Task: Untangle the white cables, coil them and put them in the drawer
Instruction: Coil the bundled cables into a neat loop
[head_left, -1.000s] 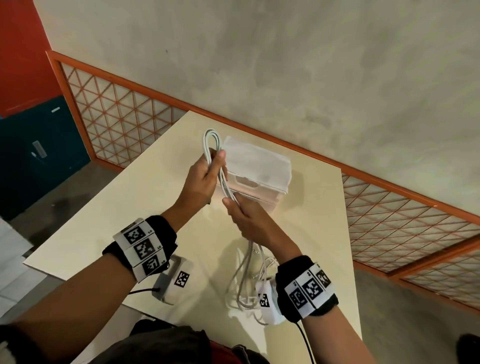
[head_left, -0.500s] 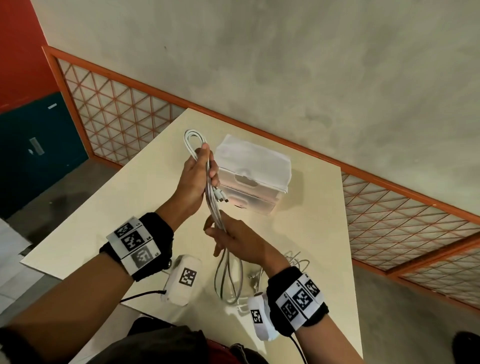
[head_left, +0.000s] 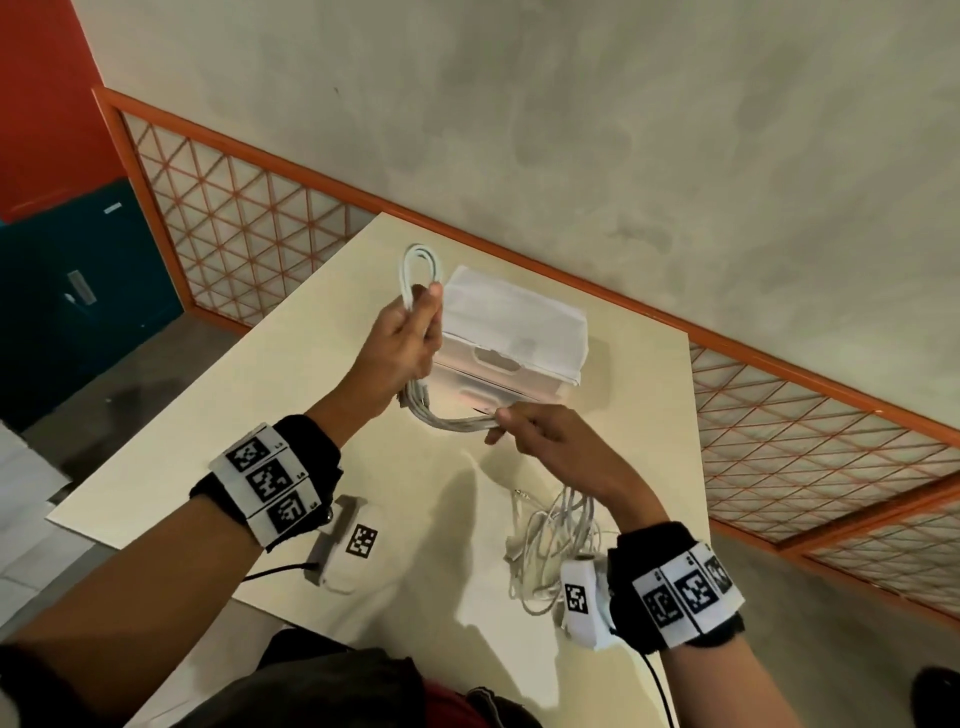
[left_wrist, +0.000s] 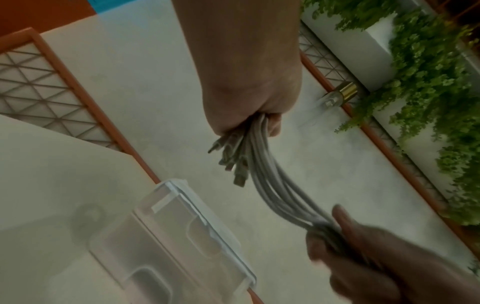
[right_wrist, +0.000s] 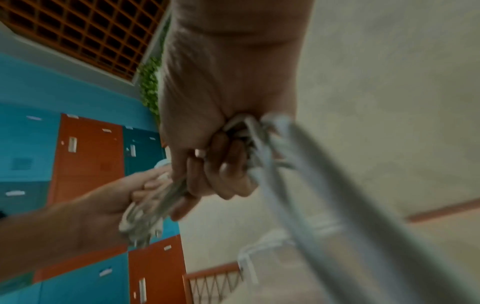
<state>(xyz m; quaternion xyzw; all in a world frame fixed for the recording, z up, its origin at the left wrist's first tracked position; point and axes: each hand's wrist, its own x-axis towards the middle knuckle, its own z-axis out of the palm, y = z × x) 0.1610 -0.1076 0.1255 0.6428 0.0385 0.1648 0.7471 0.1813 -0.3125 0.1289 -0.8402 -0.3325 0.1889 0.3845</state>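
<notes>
A bundle of white cables (head_left: 451, 420) stretches between both hands above the cream table (head_left: 260, 415). My left hand (head_left: 402, 343) grips the folded bundle upright, its loop (head_left: 418, 270) sticking out above the fist and plug ends (left_wrist: 233, 162) poking out below. My right hand (head_left: 540, 436) holds the lower end of the same bundle (left_wrist: 275, 197), curled round it (right_wrist: 228, 164). A loose tangle of white cables (head_left: 550, 545) lies on the table under my right forearm. The translucent drawer unit (head_left: 519, 332) stands behind the hands, both drawers closed.
A white cloth or sheet (head_left: 514, 306) covers the drawer unit's top. The table ends close behind the unit at an orange-framed lattice railing (head_left: 249, 223) and a plaster wall. Teal and orange lockers (right_wrist: 78, 164) are off to the left.
The right hand has lifted the bundle's hanging lower loop up and rightwards, so the cables now run sideways between the hands instead of dangling. The left hand stayed near the drawer unit.
</notes>
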